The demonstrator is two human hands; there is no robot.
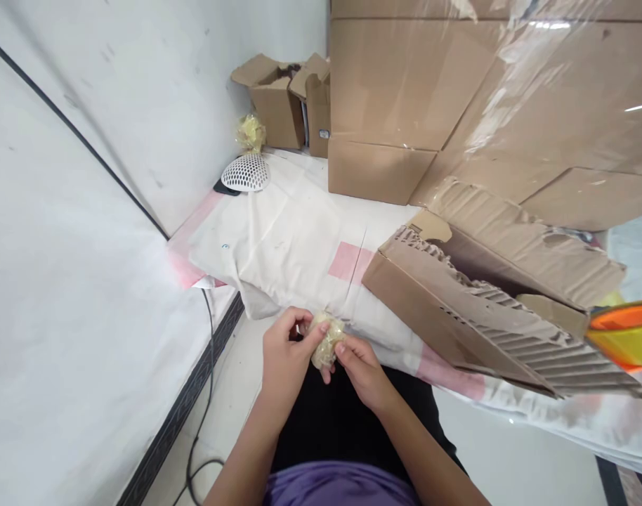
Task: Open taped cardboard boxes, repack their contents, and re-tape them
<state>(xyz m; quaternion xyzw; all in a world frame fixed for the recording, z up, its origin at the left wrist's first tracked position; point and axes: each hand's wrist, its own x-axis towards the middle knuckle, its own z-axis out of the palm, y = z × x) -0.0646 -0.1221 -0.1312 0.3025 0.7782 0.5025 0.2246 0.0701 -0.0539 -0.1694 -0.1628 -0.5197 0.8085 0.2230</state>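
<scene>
Between my two hands is a small, crinkled, pale yellow bundle point(327, 341) that looks wrapped in clear plastic; what is inside cannot be made out. My left hand point(294, 342) grips its left side, thumb across the top. From the right, my right hand point(359, 362) pinches it between thumb and fingers. Both hands are just in front of the near edge of the cloth-covered surface point(294, 232), above my lap. Some fingertips are hidden behind the bundle.
A torn cardboard box point(431, 309) lies on the right, an orange-yellow object point(626, 334) beside it. Large plastic-wrapped cartons point(384, 84) stand behind. At back left are a white perforated dome point(246, 173), a yellow wrapped bundle point(251, 133) and small open boxes point(277, 112). A black cable point(210, 379) hangs left.
</scene>
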